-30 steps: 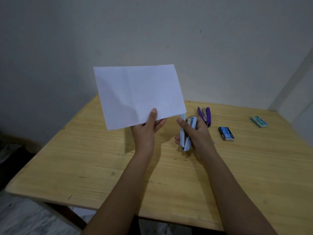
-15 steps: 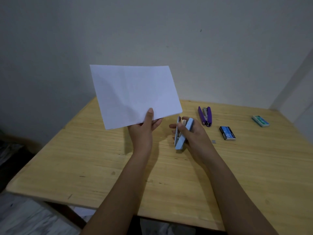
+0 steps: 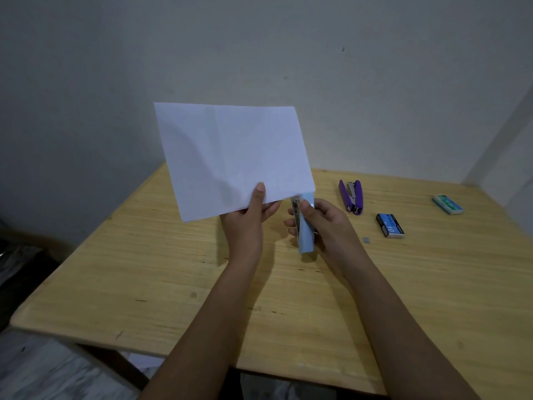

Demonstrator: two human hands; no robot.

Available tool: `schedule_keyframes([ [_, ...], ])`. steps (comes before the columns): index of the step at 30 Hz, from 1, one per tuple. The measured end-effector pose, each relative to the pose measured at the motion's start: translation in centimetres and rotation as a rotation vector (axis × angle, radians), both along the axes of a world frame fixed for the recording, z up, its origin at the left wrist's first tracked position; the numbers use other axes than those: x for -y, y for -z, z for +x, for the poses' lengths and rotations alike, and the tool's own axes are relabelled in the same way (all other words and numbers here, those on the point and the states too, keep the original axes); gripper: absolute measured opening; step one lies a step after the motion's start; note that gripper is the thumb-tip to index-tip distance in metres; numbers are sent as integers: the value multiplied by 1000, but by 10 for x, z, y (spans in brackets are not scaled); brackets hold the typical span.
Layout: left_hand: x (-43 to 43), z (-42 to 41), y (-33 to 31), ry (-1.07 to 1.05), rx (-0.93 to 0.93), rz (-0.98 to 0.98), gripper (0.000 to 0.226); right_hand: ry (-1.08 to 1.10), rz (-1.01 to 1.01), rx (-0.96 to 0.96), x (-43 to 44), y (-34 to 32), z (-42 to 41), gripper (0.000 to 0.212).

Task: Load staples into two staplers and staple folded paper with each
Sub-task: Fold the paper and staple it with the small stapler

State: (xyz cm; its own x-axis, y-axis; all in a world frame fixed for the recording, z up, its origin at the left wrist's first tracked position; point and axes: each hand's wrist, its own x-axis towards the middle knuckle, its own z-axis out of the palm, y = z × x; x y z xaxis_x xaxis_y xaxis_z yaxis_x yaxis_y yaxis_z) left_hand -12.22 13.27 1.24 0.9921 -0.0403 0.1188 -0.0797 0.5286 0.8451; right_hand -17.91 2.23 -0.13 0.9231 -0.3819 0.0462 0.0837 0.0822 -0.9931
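A folded white paper point(image 3: 230, 157) stands upright above the wooden table point(image 3: 144, 269), pinched at its lower edge by my left hand point(image 3: 248, 223), thumb on the front. My right hand point(image 3: 326, 226) grips a light blue stapler point(image 3: 304, 229), thumb on top, with its nose at the paper's lower right corner. A purple stapler point(image 3: 352, 196) lies opened on the table to the right. Near it lie a blue staple box point(image 3: 390, 225) and a green staple box point(image 3: 447, 204).
A small grey strip of staples point(image 3: 366, 240) lies on the table left of the blue box. The table stands in a corner, with walls close behind and to the right. Floor shows beyond the left edge.
My right hand has brought the blue stapler back up to the paper's lower right corner after drawing it away. The paper has stayed nearly in place.
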Motion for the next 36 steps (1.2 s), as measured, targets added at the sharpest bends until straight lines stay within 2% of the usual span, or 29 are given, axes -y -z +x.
schedule_keyframes([
  [5,2,-1,2,4,2,45,20,56,54,52,-3,-1,3,47],
  [12,2,0,1,-10,14,60,21,92,141,76,-1,-4,4,37],
  [16,1,1,0,-9,3,54,24,96,265,68,1,-5,5,21],
  [22,2,0,2,-33,18,90,18,123,360,92,2,-9,3,19],
  [26,3,-2,4,-4,41,156,13,162,283,51,1,-6,4,18],
  [31,3,-2,5,1,60,156,14,266,328,52,3,-5,6,13],
  [34,4,-1,6,10,53,154,10,195,336,65,3,-5,4,15],
  [36,4,-1,8,6,33,156,18,142,319,50,1,-4,4,15],
])
